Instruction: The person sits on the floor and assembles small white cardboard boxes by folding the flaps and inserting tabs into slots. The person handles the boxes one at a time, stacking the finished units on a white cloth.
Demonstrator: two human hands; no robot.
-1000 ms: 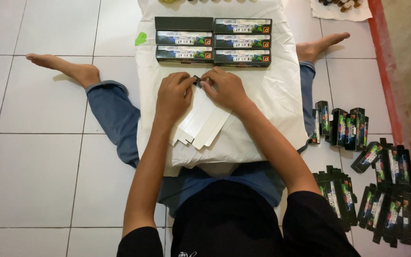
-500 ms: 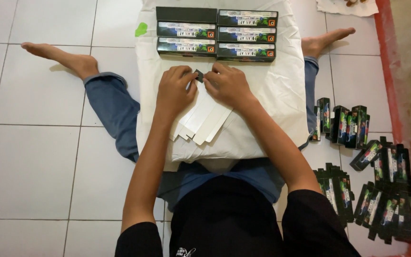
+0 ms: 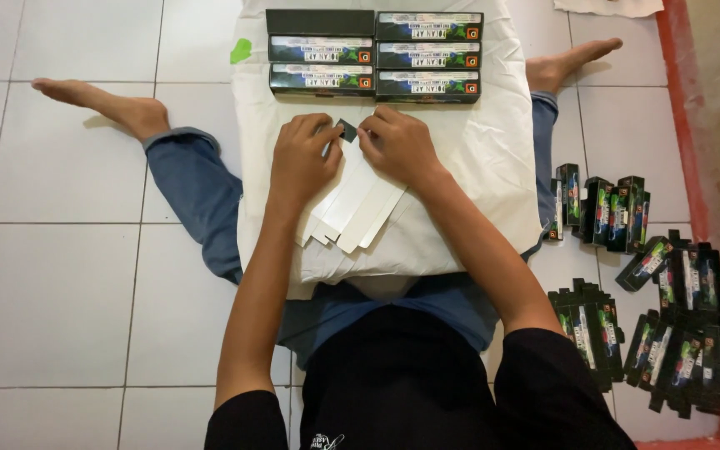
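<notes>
Flattened dark cartons lie heaped on white floor tiles.

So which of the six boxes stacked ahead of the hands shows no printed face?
The top-left box: its upper face is plain dark, while the other five, like the one right of it, show colourful printed panels.

A: Where is the camera?

B: There is one view only, worn on the person's head, looking almost straight down from close above the left hand and right hand.

A: What does it cover?

B: Beyond the hands, a white cloth on the tiled floor; nearest the lens, the person's own torso.
</notes>
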